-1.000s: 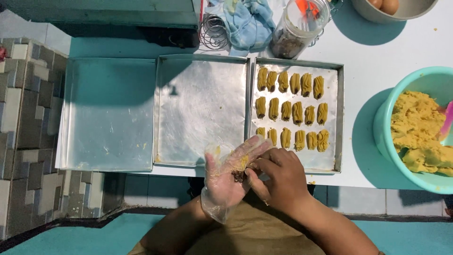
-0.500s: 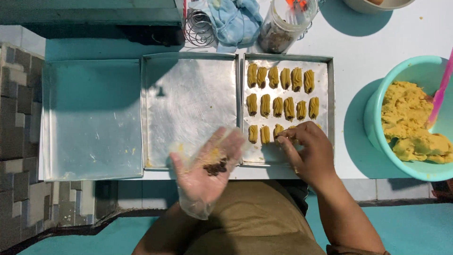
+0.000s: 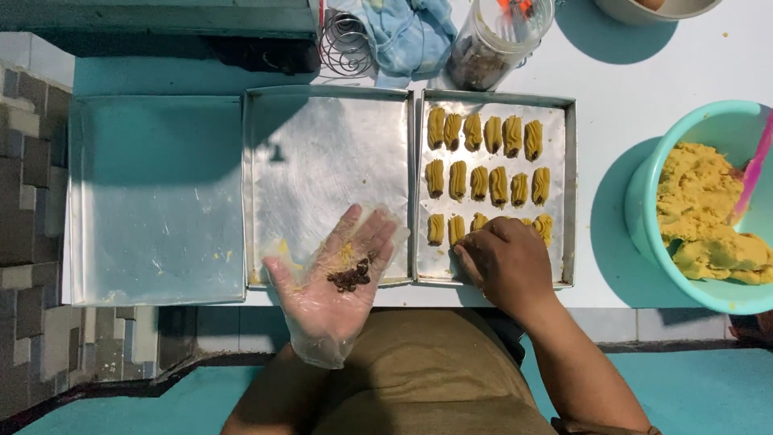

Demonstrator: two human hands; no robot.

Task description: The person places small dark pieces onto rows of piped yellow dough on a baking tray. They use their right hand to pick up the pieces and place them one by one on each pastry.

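Low in the middle of the frame, the gloved left hand (image 3: 338,278) lies palm up, fingers spread, cradling dark raisins (image 3: 349,276). The bare right hand (image 3: 503,262) rests fingers-down on the cookies (image 3: 486,164) in the right tray (image 3: 570,193); its grip is hidden.

A single head-worn camera looks steeply down, close over the baking trays (image 3: 493,192) at the table edge.
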